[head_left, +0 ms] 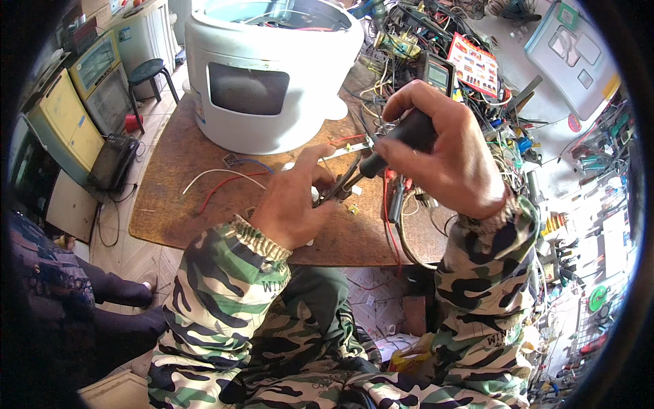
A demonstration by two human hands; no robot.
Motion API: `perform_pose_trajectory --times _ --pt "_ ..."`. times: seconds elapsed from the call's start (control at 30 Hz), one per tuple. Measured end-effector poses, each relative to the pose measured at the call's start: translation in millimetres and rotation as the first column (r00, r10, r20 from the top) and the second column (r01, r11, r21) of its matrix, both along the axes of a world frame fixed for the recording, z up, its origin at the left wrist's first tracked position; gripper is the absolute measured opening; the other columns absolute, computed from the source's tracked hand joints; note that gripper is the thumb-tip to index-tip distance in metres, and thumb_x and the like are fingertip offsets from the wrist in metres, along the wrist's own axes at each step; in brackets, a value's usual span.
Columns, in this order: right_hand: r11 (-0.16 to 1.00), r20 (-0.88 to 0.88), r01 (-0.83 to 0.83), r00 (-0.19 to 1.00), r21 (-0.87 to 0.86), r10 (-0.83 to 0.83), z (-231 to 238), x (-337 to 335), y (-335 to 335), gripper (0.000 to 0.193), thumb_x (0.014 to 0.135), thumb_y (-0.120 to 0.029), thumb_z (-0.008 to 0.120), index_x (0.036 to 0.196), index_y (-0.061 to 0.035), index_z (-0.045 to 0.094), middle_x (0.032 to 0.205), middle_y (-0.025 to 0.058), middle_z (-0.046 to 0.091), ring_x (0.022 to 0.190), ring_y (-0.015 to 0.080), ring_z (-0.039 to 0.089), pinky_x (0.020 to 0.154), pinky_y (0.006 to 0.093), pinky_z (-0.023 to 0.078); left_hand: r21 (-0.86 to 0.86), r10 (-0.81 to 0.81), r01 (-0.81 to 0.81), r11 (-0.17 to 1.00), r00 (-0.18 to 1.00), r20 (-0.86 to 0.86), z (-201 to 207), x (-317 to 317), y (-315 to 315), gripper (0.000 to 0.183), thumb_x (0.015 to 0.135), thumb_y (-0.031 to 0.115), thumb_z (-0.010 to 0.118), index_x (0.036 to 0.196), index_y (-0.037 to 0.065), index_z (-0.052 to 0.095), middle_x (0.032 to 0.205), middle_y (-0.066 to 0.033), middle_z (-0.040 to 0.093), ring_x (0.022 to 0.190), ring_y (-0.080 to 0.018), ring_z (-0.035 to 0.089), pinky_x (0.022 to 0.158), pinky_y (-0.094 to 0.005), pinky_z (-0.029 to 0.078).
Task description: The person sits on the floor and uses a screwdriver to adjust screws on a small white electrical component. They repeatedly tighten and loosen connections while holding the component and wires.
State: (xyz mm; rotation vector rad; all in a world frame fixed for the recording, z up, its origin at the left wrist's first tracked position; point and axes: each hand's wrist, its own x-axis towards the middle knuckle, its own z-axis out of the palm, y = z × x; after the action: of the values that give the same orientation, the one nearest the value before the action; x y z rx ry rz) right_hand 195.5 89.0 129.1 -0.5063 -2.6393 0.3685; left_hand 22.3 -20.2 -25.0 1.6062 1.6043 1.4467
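My right hand [446,150] is closed from above round the thick black handle of a screwdriver [410,135]. Its thin shaft slants down and left to the fingers of my left hand [289,201]. Those fingers are pinched on a small part [325,193] with dark and whitish pieces, mostly hidden by them, so its kind does not show. Left of that hand, a red wire [221,191] and a white wire [211,172] trail over the wooden table [167,204]. A pair of dark-handled pliers [396,203] lies below my right hand.
Behind my hands stands a large white round housing [272,129] with a dark window. Tangled cables and a multimeter [437,73] crowd the right side, beside a red printed sheet [475,65]. At the left are a black stool [148,73], cabinets [68,136] and another person's legs [122,327].
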Motion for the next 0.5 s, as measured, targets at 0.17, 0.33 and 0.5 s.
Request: perform_pose_trajectory --times 0.17,0.33,0.5 --pt "0.987 0.01 0.141 0.99 0.08 -0.142 -3.8 -7.9 -0.5 0.034 0.09 -0.015 0.079 0.113 -0.0002 0.06 0.08 0.0019 0.068 0.07 0.0087 0.066 0.063 0.0272 0.052 0.006 0.009 -0.009 1.0 1.0 -0.01 -1.7 -1.7 -1.8 0.069 0.08 0.004 0.076 0.141 0.002 0.046 0.097 -0.02 0.076 0.094 -0.0398 0.074 0.083 -0.046 0.056" --pt "0.998 -0.136 -0.03 0.99 -0.062 0.021 -6.6 -2.7 0.7 0.032 0.087 -0.023 0.079 0.104 -0.0001 0.064 0.074 0.0158 0.068 0.067 0.0281 0.069 0.061 0.0404 0.052 0.03 0.017 -0.016 0.999 0.999 -0.029 -0.1 0.5 -0.5 0.068 0.08 0.004 0.076 0.141 0.002 0.046 0.098 -0.0195 0.076 0.094 -0.0395 0.074 0.084 -0.0461 0.057" --pt "0.994 -0.031 -0.023 0.999 -0.11 0.02 2.0 -0.6 -2.2 0.038 0.086 -0.019 0.083 0.112 -0.0009 0.061 0.077 0.0061 0.067 0.071 0.0108 0.065 0.063 0.0291 0.051 0.026 0.032 -0.031 0.999 0.999 -0.039 -4.9 -2.0 -1.2 0.071 0.08 0.004 0.079 0.144 0.003 0.047 0.102 -0.0167 0.076 0.086 -0.0276 0.074 0.073 -0.0375 0.057"
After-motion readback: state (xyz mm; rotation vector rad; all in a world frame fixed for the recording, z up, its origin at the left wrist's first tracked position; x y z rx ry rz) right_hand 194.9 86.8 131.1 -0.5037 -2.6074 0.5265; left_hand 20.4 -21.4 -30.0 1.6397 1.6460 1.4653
